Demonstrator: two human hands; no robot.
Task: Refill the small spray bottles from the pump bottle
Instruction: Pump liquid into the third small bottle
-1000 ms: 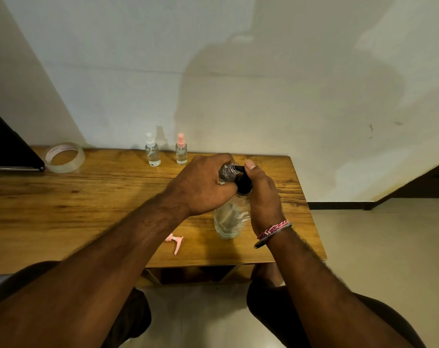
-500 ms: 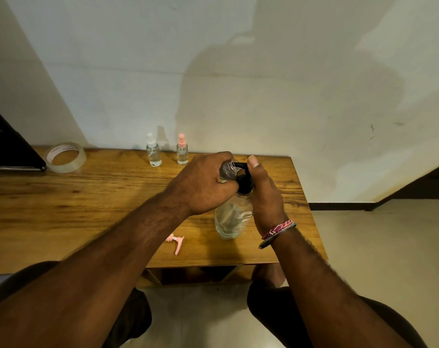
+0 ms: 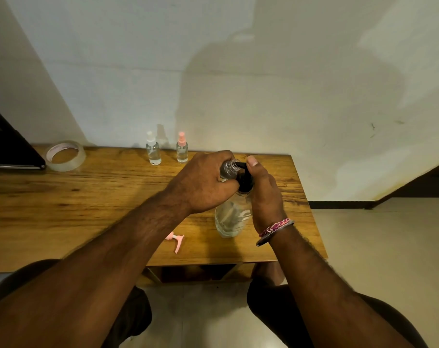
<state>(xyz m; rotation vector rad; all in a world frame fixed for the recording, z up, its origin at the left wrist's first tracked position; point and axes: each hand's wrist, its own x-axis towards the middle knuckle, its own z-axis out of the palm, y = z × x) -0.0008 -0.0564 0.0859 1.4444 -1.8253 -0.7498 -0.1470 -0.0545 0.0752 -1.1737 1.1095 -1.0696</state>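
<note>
Nothing has shifted, our left hand [image 3: 203, 183] grips one uncapped bottle [image 3: 229, 169] at the pump bottle [image 3: 232, 217] spout, right hand [image 3: 264, 194] closed on its pump, two capped spray bottles [image 3: 153, 151] behind, one loose pink sprayer [image 3: 177, 241] on the tabletop [image 3: 62, 197].

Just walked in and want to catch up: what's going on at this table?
A person is refilling a small bottle: the left hand holds it, uncapped, at the nozzle of the pump bottle, while the right hand rests its thumb on the pump. A pink sprayer top lies loose on the table; two capped spray bottles stand by the wall.

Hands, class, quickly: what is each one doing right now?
Left hand: closed around the small open spray bottle.
Right hand: closed on the pump bottle, thumb on its pump.
</note>
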